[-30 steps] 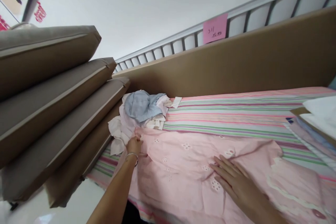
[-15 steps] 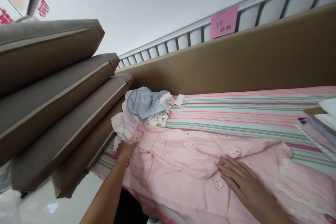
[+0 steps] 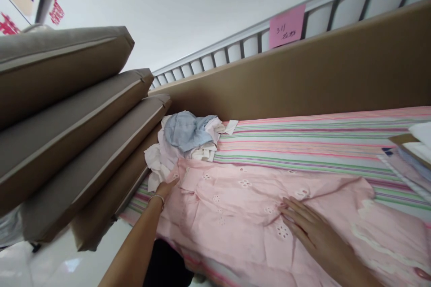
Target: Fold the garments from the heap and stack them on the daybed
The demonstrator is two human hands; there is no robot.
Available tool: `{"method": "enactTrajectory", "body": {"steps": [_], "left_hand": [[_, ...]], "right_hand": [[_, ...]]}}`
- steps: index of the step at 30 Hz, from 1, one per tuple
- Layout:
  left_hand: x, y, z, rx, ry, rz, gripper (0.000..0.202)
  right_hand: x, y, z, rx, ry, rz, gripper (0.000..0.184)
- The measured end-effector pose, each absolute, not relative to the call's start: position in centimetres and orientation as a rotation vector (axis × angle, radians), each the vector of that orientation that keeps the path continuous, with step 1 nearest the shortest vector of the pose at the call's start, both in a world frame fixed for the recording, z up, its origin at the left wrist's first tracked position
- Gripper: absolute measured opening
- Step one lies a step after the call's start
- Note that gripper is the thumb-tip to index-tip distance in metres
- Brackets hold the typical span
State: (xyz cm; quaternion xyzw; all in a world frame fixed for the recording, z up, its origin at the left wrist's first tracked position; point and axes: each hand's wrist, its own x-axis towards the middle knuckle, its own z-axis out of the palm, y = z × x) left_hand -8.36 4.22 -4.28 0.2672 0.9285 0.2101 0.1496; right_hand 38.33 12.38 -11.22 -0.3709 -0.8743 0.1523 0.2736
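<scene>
A pink garment (image 3: 249, 219) with eyelet flowers and scalloped white trim lies spread out, slightly wrinkled, over a striped sheet. My left hand (image 3: 166, 189), with a bracelet at the wrist, is at the garment's left edge. Its fingers look closed on the fabric, though the fingertips are partly hidden. Flat on the middle of the garment rests my right hand (image 3: 311, 224), fingers stretched out and holding nothing. Just beyond my left hand is a crumpled heap of clothes (image 3: 188, 131), pale blue on top with white and pale pieces beneath.
Stacked grey-brown cushions (image 3: 84, 139) rise close on the left. A brown padded panel (image 3: 303, 71) runs along the back, below a slatted rail with a pink note (image 3: 287, 27). Folded clothes (image 3: 409, 161) lie at the right edge. The striped sheet (image 3: 303, 143) shows between.
My left hand has shifted very slightly right along the garment's edge. My right hand stays flat in nearly the same place, and the garment lies almost unchanged.
</scene>
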Motion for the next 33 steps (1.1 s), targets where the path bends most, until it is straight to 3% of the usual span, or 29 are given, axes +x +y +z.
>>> {"method": "enactTrajectory", "body": {"steps": [14, 19, 26, 30, 33], "left_hand": [[-5.5, 6.9, -4.9, 0.973, 2.683, 0.338, 0.053], [-4.3, 7.2, -3.4, 1.001, 2.652, 0.158, 0.033], [-1.4, 8.1, 1.4, 1.257, 2.736, 0.009, 0.023], [4.3, 9.9, 5.3, 1.555, 2.704, -0.021, 0.032], [12.2, 11.7, 6.5, 1.781, 2.6, -0.023, 0.037]], "right_hand": [[38.5, 11.6, -8.0, -1.026, -2.237, 0.497, 0.033], [39.4, 11.7, -6.7, -1.04, -2.204, 0.505, 0.032], [41.1, 12.5, -5.7, -1.097, -2.038, 0.542, 0.032], [41.7, 12.4, -4.7, -1.067, -1.88, 0.716, 0.031], [41.2, 11.5, -3.7, -1.013, -1.565, 1.093, 0.031]]}}
